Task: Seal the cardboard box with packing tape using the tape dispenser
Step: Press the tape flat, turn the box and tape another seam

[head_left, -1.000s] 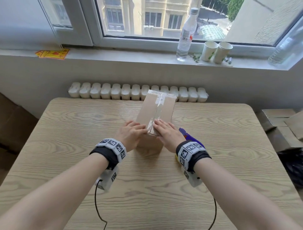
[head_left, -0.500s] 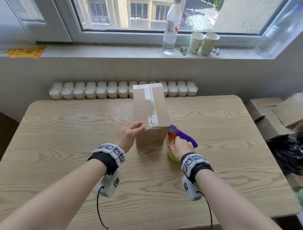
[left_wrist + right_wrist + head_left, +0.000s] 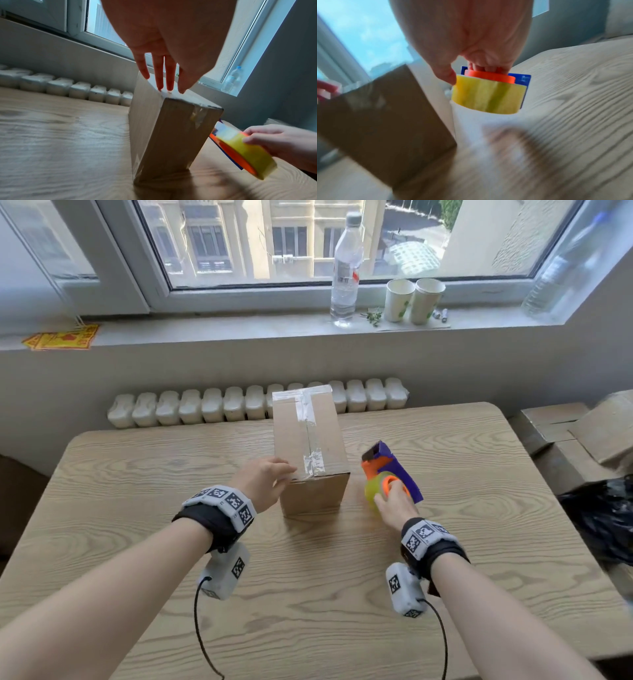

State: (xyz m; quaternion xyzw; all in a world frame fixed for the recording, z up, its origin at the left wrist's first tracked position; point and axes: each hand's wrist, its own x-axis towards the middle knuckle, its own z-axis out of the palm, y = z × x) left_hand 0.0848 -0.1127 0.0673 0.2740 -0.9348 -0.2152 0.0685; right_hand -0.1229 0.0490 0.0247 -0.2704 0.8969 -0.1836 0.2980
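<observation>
Left hand fingertips on box; right hand grips tape dispenser.

Black wristbands, checkered marker tags.

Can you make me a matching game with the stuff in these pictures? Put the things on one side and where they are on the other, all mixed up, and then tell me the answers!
Things:
1. cardboard box
2. tape dispenser
3. water bottle
4. yellow papers

Places:
A. at the left end of the windowsill
B. held in the right hand, just right of the box
C. standing on the windowsill beside two paper cups
D. in the middle of the wooden table, with the left hand touching its top

Right pairs: 1-D, 2-B, 3-C, 4-A
</observation>
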